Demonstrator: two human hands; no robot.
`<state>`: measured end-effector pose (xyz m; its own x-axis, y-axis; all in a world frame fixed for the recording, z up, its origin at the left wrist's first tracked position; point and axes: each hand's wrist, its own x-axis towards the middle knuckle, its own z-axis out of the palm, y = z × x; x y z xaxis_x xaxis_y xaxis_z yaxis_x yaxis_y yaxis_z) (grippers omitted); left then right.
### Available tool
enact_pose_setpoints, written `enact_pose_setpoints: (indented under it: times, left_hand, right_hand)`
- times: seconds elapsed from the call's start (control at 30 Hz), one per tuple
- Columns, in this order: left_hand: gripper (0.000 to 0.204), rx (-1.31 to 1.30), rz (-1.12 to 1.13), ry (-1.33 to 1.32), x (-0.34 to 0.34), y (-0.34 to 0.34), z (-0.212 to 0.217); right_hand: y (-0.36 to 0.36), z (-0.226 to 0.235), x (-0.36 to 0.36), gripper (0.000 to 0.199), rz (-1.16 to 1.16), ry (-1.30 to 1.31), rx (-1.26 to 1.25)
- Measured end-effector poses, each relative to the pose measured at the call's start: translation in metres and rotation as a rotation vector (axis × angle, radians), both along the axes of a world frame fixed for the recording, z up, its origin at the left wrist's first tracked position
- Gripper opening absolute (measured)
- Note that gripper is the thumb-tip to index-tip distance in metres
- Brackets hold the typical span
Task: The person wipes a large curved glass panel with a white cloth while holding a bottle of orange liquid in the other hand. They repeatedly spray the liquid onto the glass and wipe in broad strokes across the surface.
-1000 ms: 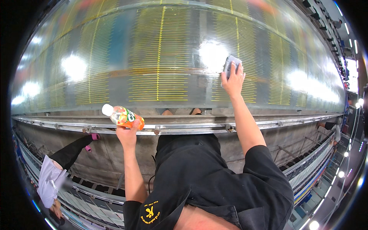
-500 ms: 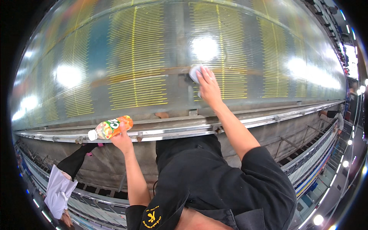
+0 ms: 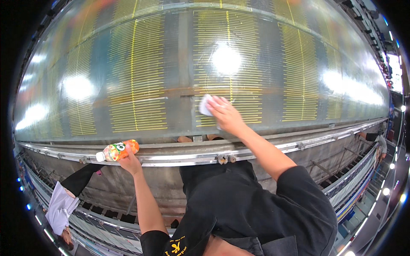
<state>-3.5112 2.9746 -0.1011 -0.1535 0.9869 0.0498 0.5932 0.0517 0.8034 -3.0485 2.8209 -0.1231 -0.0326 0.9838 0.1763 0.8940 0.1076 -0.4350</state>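
Note:
My left hand (image 3: 130,162) is closed around a plastic bottle (image 3: 116,151) with a white cap and an orange and green label. The bottle lies nearly level above the near metal rail, its cap pointing left. Over a long glossy table surface (image 3: 181,115), my right hand (image 3: 229,116) presses a folded white cloth (image 3: 205,106) flat. The cloth sits on the left edge of a band of yellow lines (image 3: 239,115), close to the table's near edge. The fingers partly cover it.
A metal rail (image 3: 179,160) with small knobs (image 3: 223,158) runs along the table's near side, at my waist. At the lower left stands another person in a light top (image 3: 60,205); a further person (image 3: 380,145) is at the far right. Bright lamp reflections lie on the surface.
My right hand has drawn the cloth nearer to me across the yellow lines. My left hand keeps its hold on the bottle. The whole view has shifted slightly.

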Motion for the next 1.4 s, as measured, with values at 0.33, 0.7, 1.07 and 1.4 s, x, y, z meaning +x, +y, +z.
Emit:
enact_pose_setpoints:
  times: [0.33,0.7,1.07,1.4]
  left_hand:
    - [0.05,-0.055,-0.001,0.087,0.021,0.017,-0.012]
    - [0.057,-0.006,-0.017,0.392,0.018,-0.004,-0.004]
    - [0.056,-0.107,0.034,0.256,0.01,-0.009,-0.009]
    - [0.061,-0.076,0.006,0.329,0.014,0.0,-0.011]
  right_hand:
    - [0.197,-0.054,0.16,0.05,-0.629,-0.156,0.24]
    - [0.108,-0.038,0.184,0.052,-0.683,-0.345,0.124]
    - [0.147,-0.022,0.178,0.055,-0.573,-0.323,0.033]
    - [0.241,-0.041,0.022,0.057,-0.286,-0.156,0.117]
